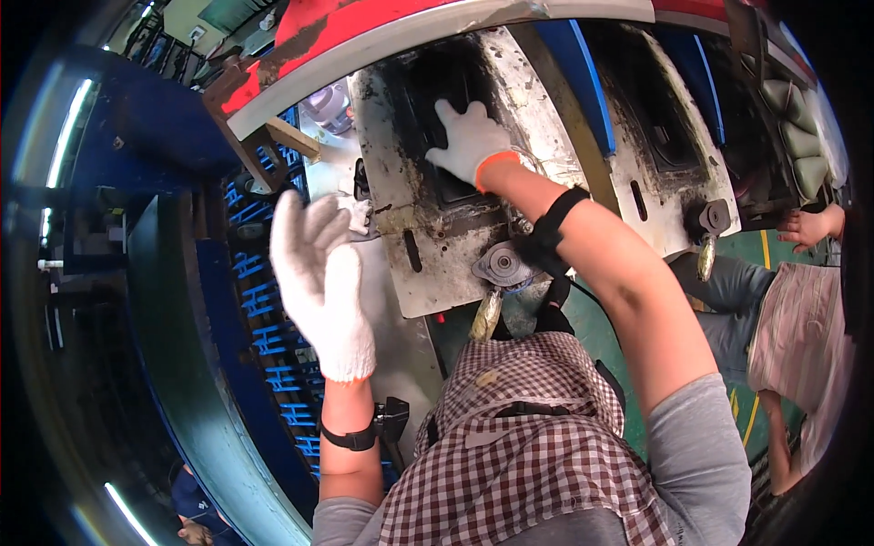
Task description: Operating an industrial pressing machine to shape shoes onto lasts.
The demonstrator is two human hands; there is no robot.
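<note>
My right hand (469, 144), in a white knit glove with an orange cuff, reaches over a black recessed panel (426, 77) set in a worn metal plate (539, 114). Its thumb and fingers are spread, and whether they touch the panel I cannot tell. My left hand (320, 287), gloved the same way, is raised to the left of the plate with fingers stretched and nothing in it. At the plate's near edge sits a round metal fitting (503, 264), with a handle wrapped in yellowish material (485, 316) below it.
A red and grey beam (437, 35) crosses above the plate. To the right, past a blue divider (583, 86), lies a similar plate (628, 177). Another person (801, 318) is at the far right. Blue racks (264, 309) and a long green surface (196, 364) run along the left.
</note>
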